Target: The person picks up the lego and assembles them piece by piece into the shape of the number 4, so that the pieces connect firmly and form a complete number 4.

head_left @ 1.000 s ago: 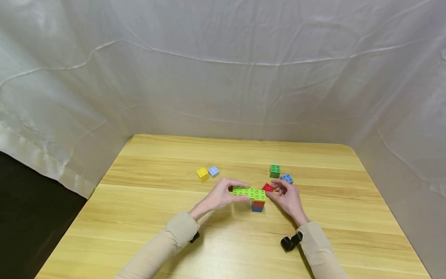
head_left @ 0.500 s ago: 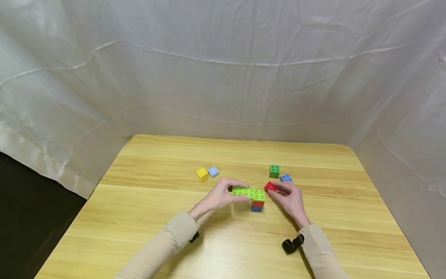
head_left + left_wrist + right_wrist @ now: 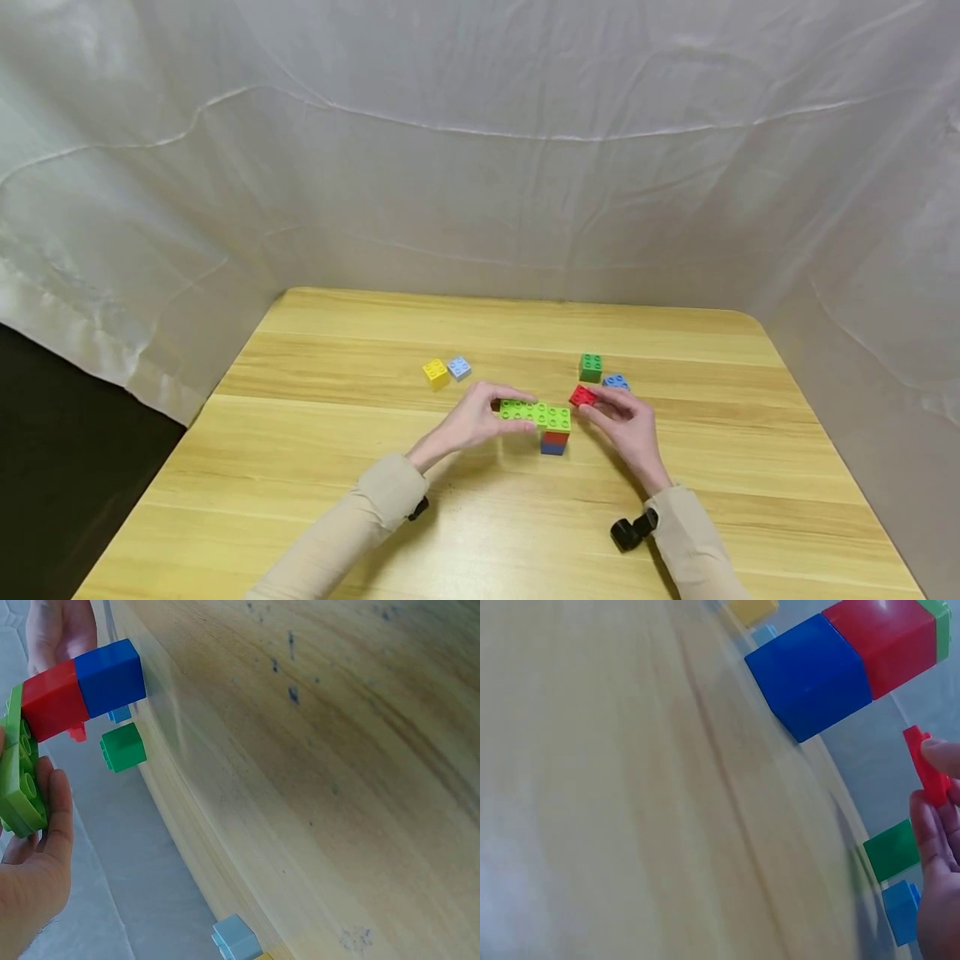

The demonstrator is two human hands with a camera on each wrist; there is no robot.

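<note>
My left hand (image 3: 476,417) grips the long light-green studded bricks (image 3: 525,412), thumb on the near side and fingers on the far side. Under their right end sit a red brick (image 3: 889,645) and, lowest, a dark blue brick (image 3: 810,679), forming one joined piece. Just right of that piece, my right hand (image 3: 632,429) pinches a thin red four-stud brick (image 3: 582,396) between thumb and fingers. In the right wrist view this thin red brick (image 3: 928,769) is held tilted, apart from the stack. The underside of the light-green part's left end is hidden in the head view.
Behind the right hand stand a green brick (image 3: 591,367) and a partly covered blue brick (image 3: 617,382). A yellow brick (image 3: 436,374) and a light-blue brick (image 3: 459,367) lie farther left on the wooden table (image 3: 337,350). Pale sheeting (image 3: 480,208) hangs around the table's back and sides.
The right fingers have come together on the thin red brick, which has shifted slightly right and away from the body. My left hand and the light-green bricks stay nearly still.
</note>
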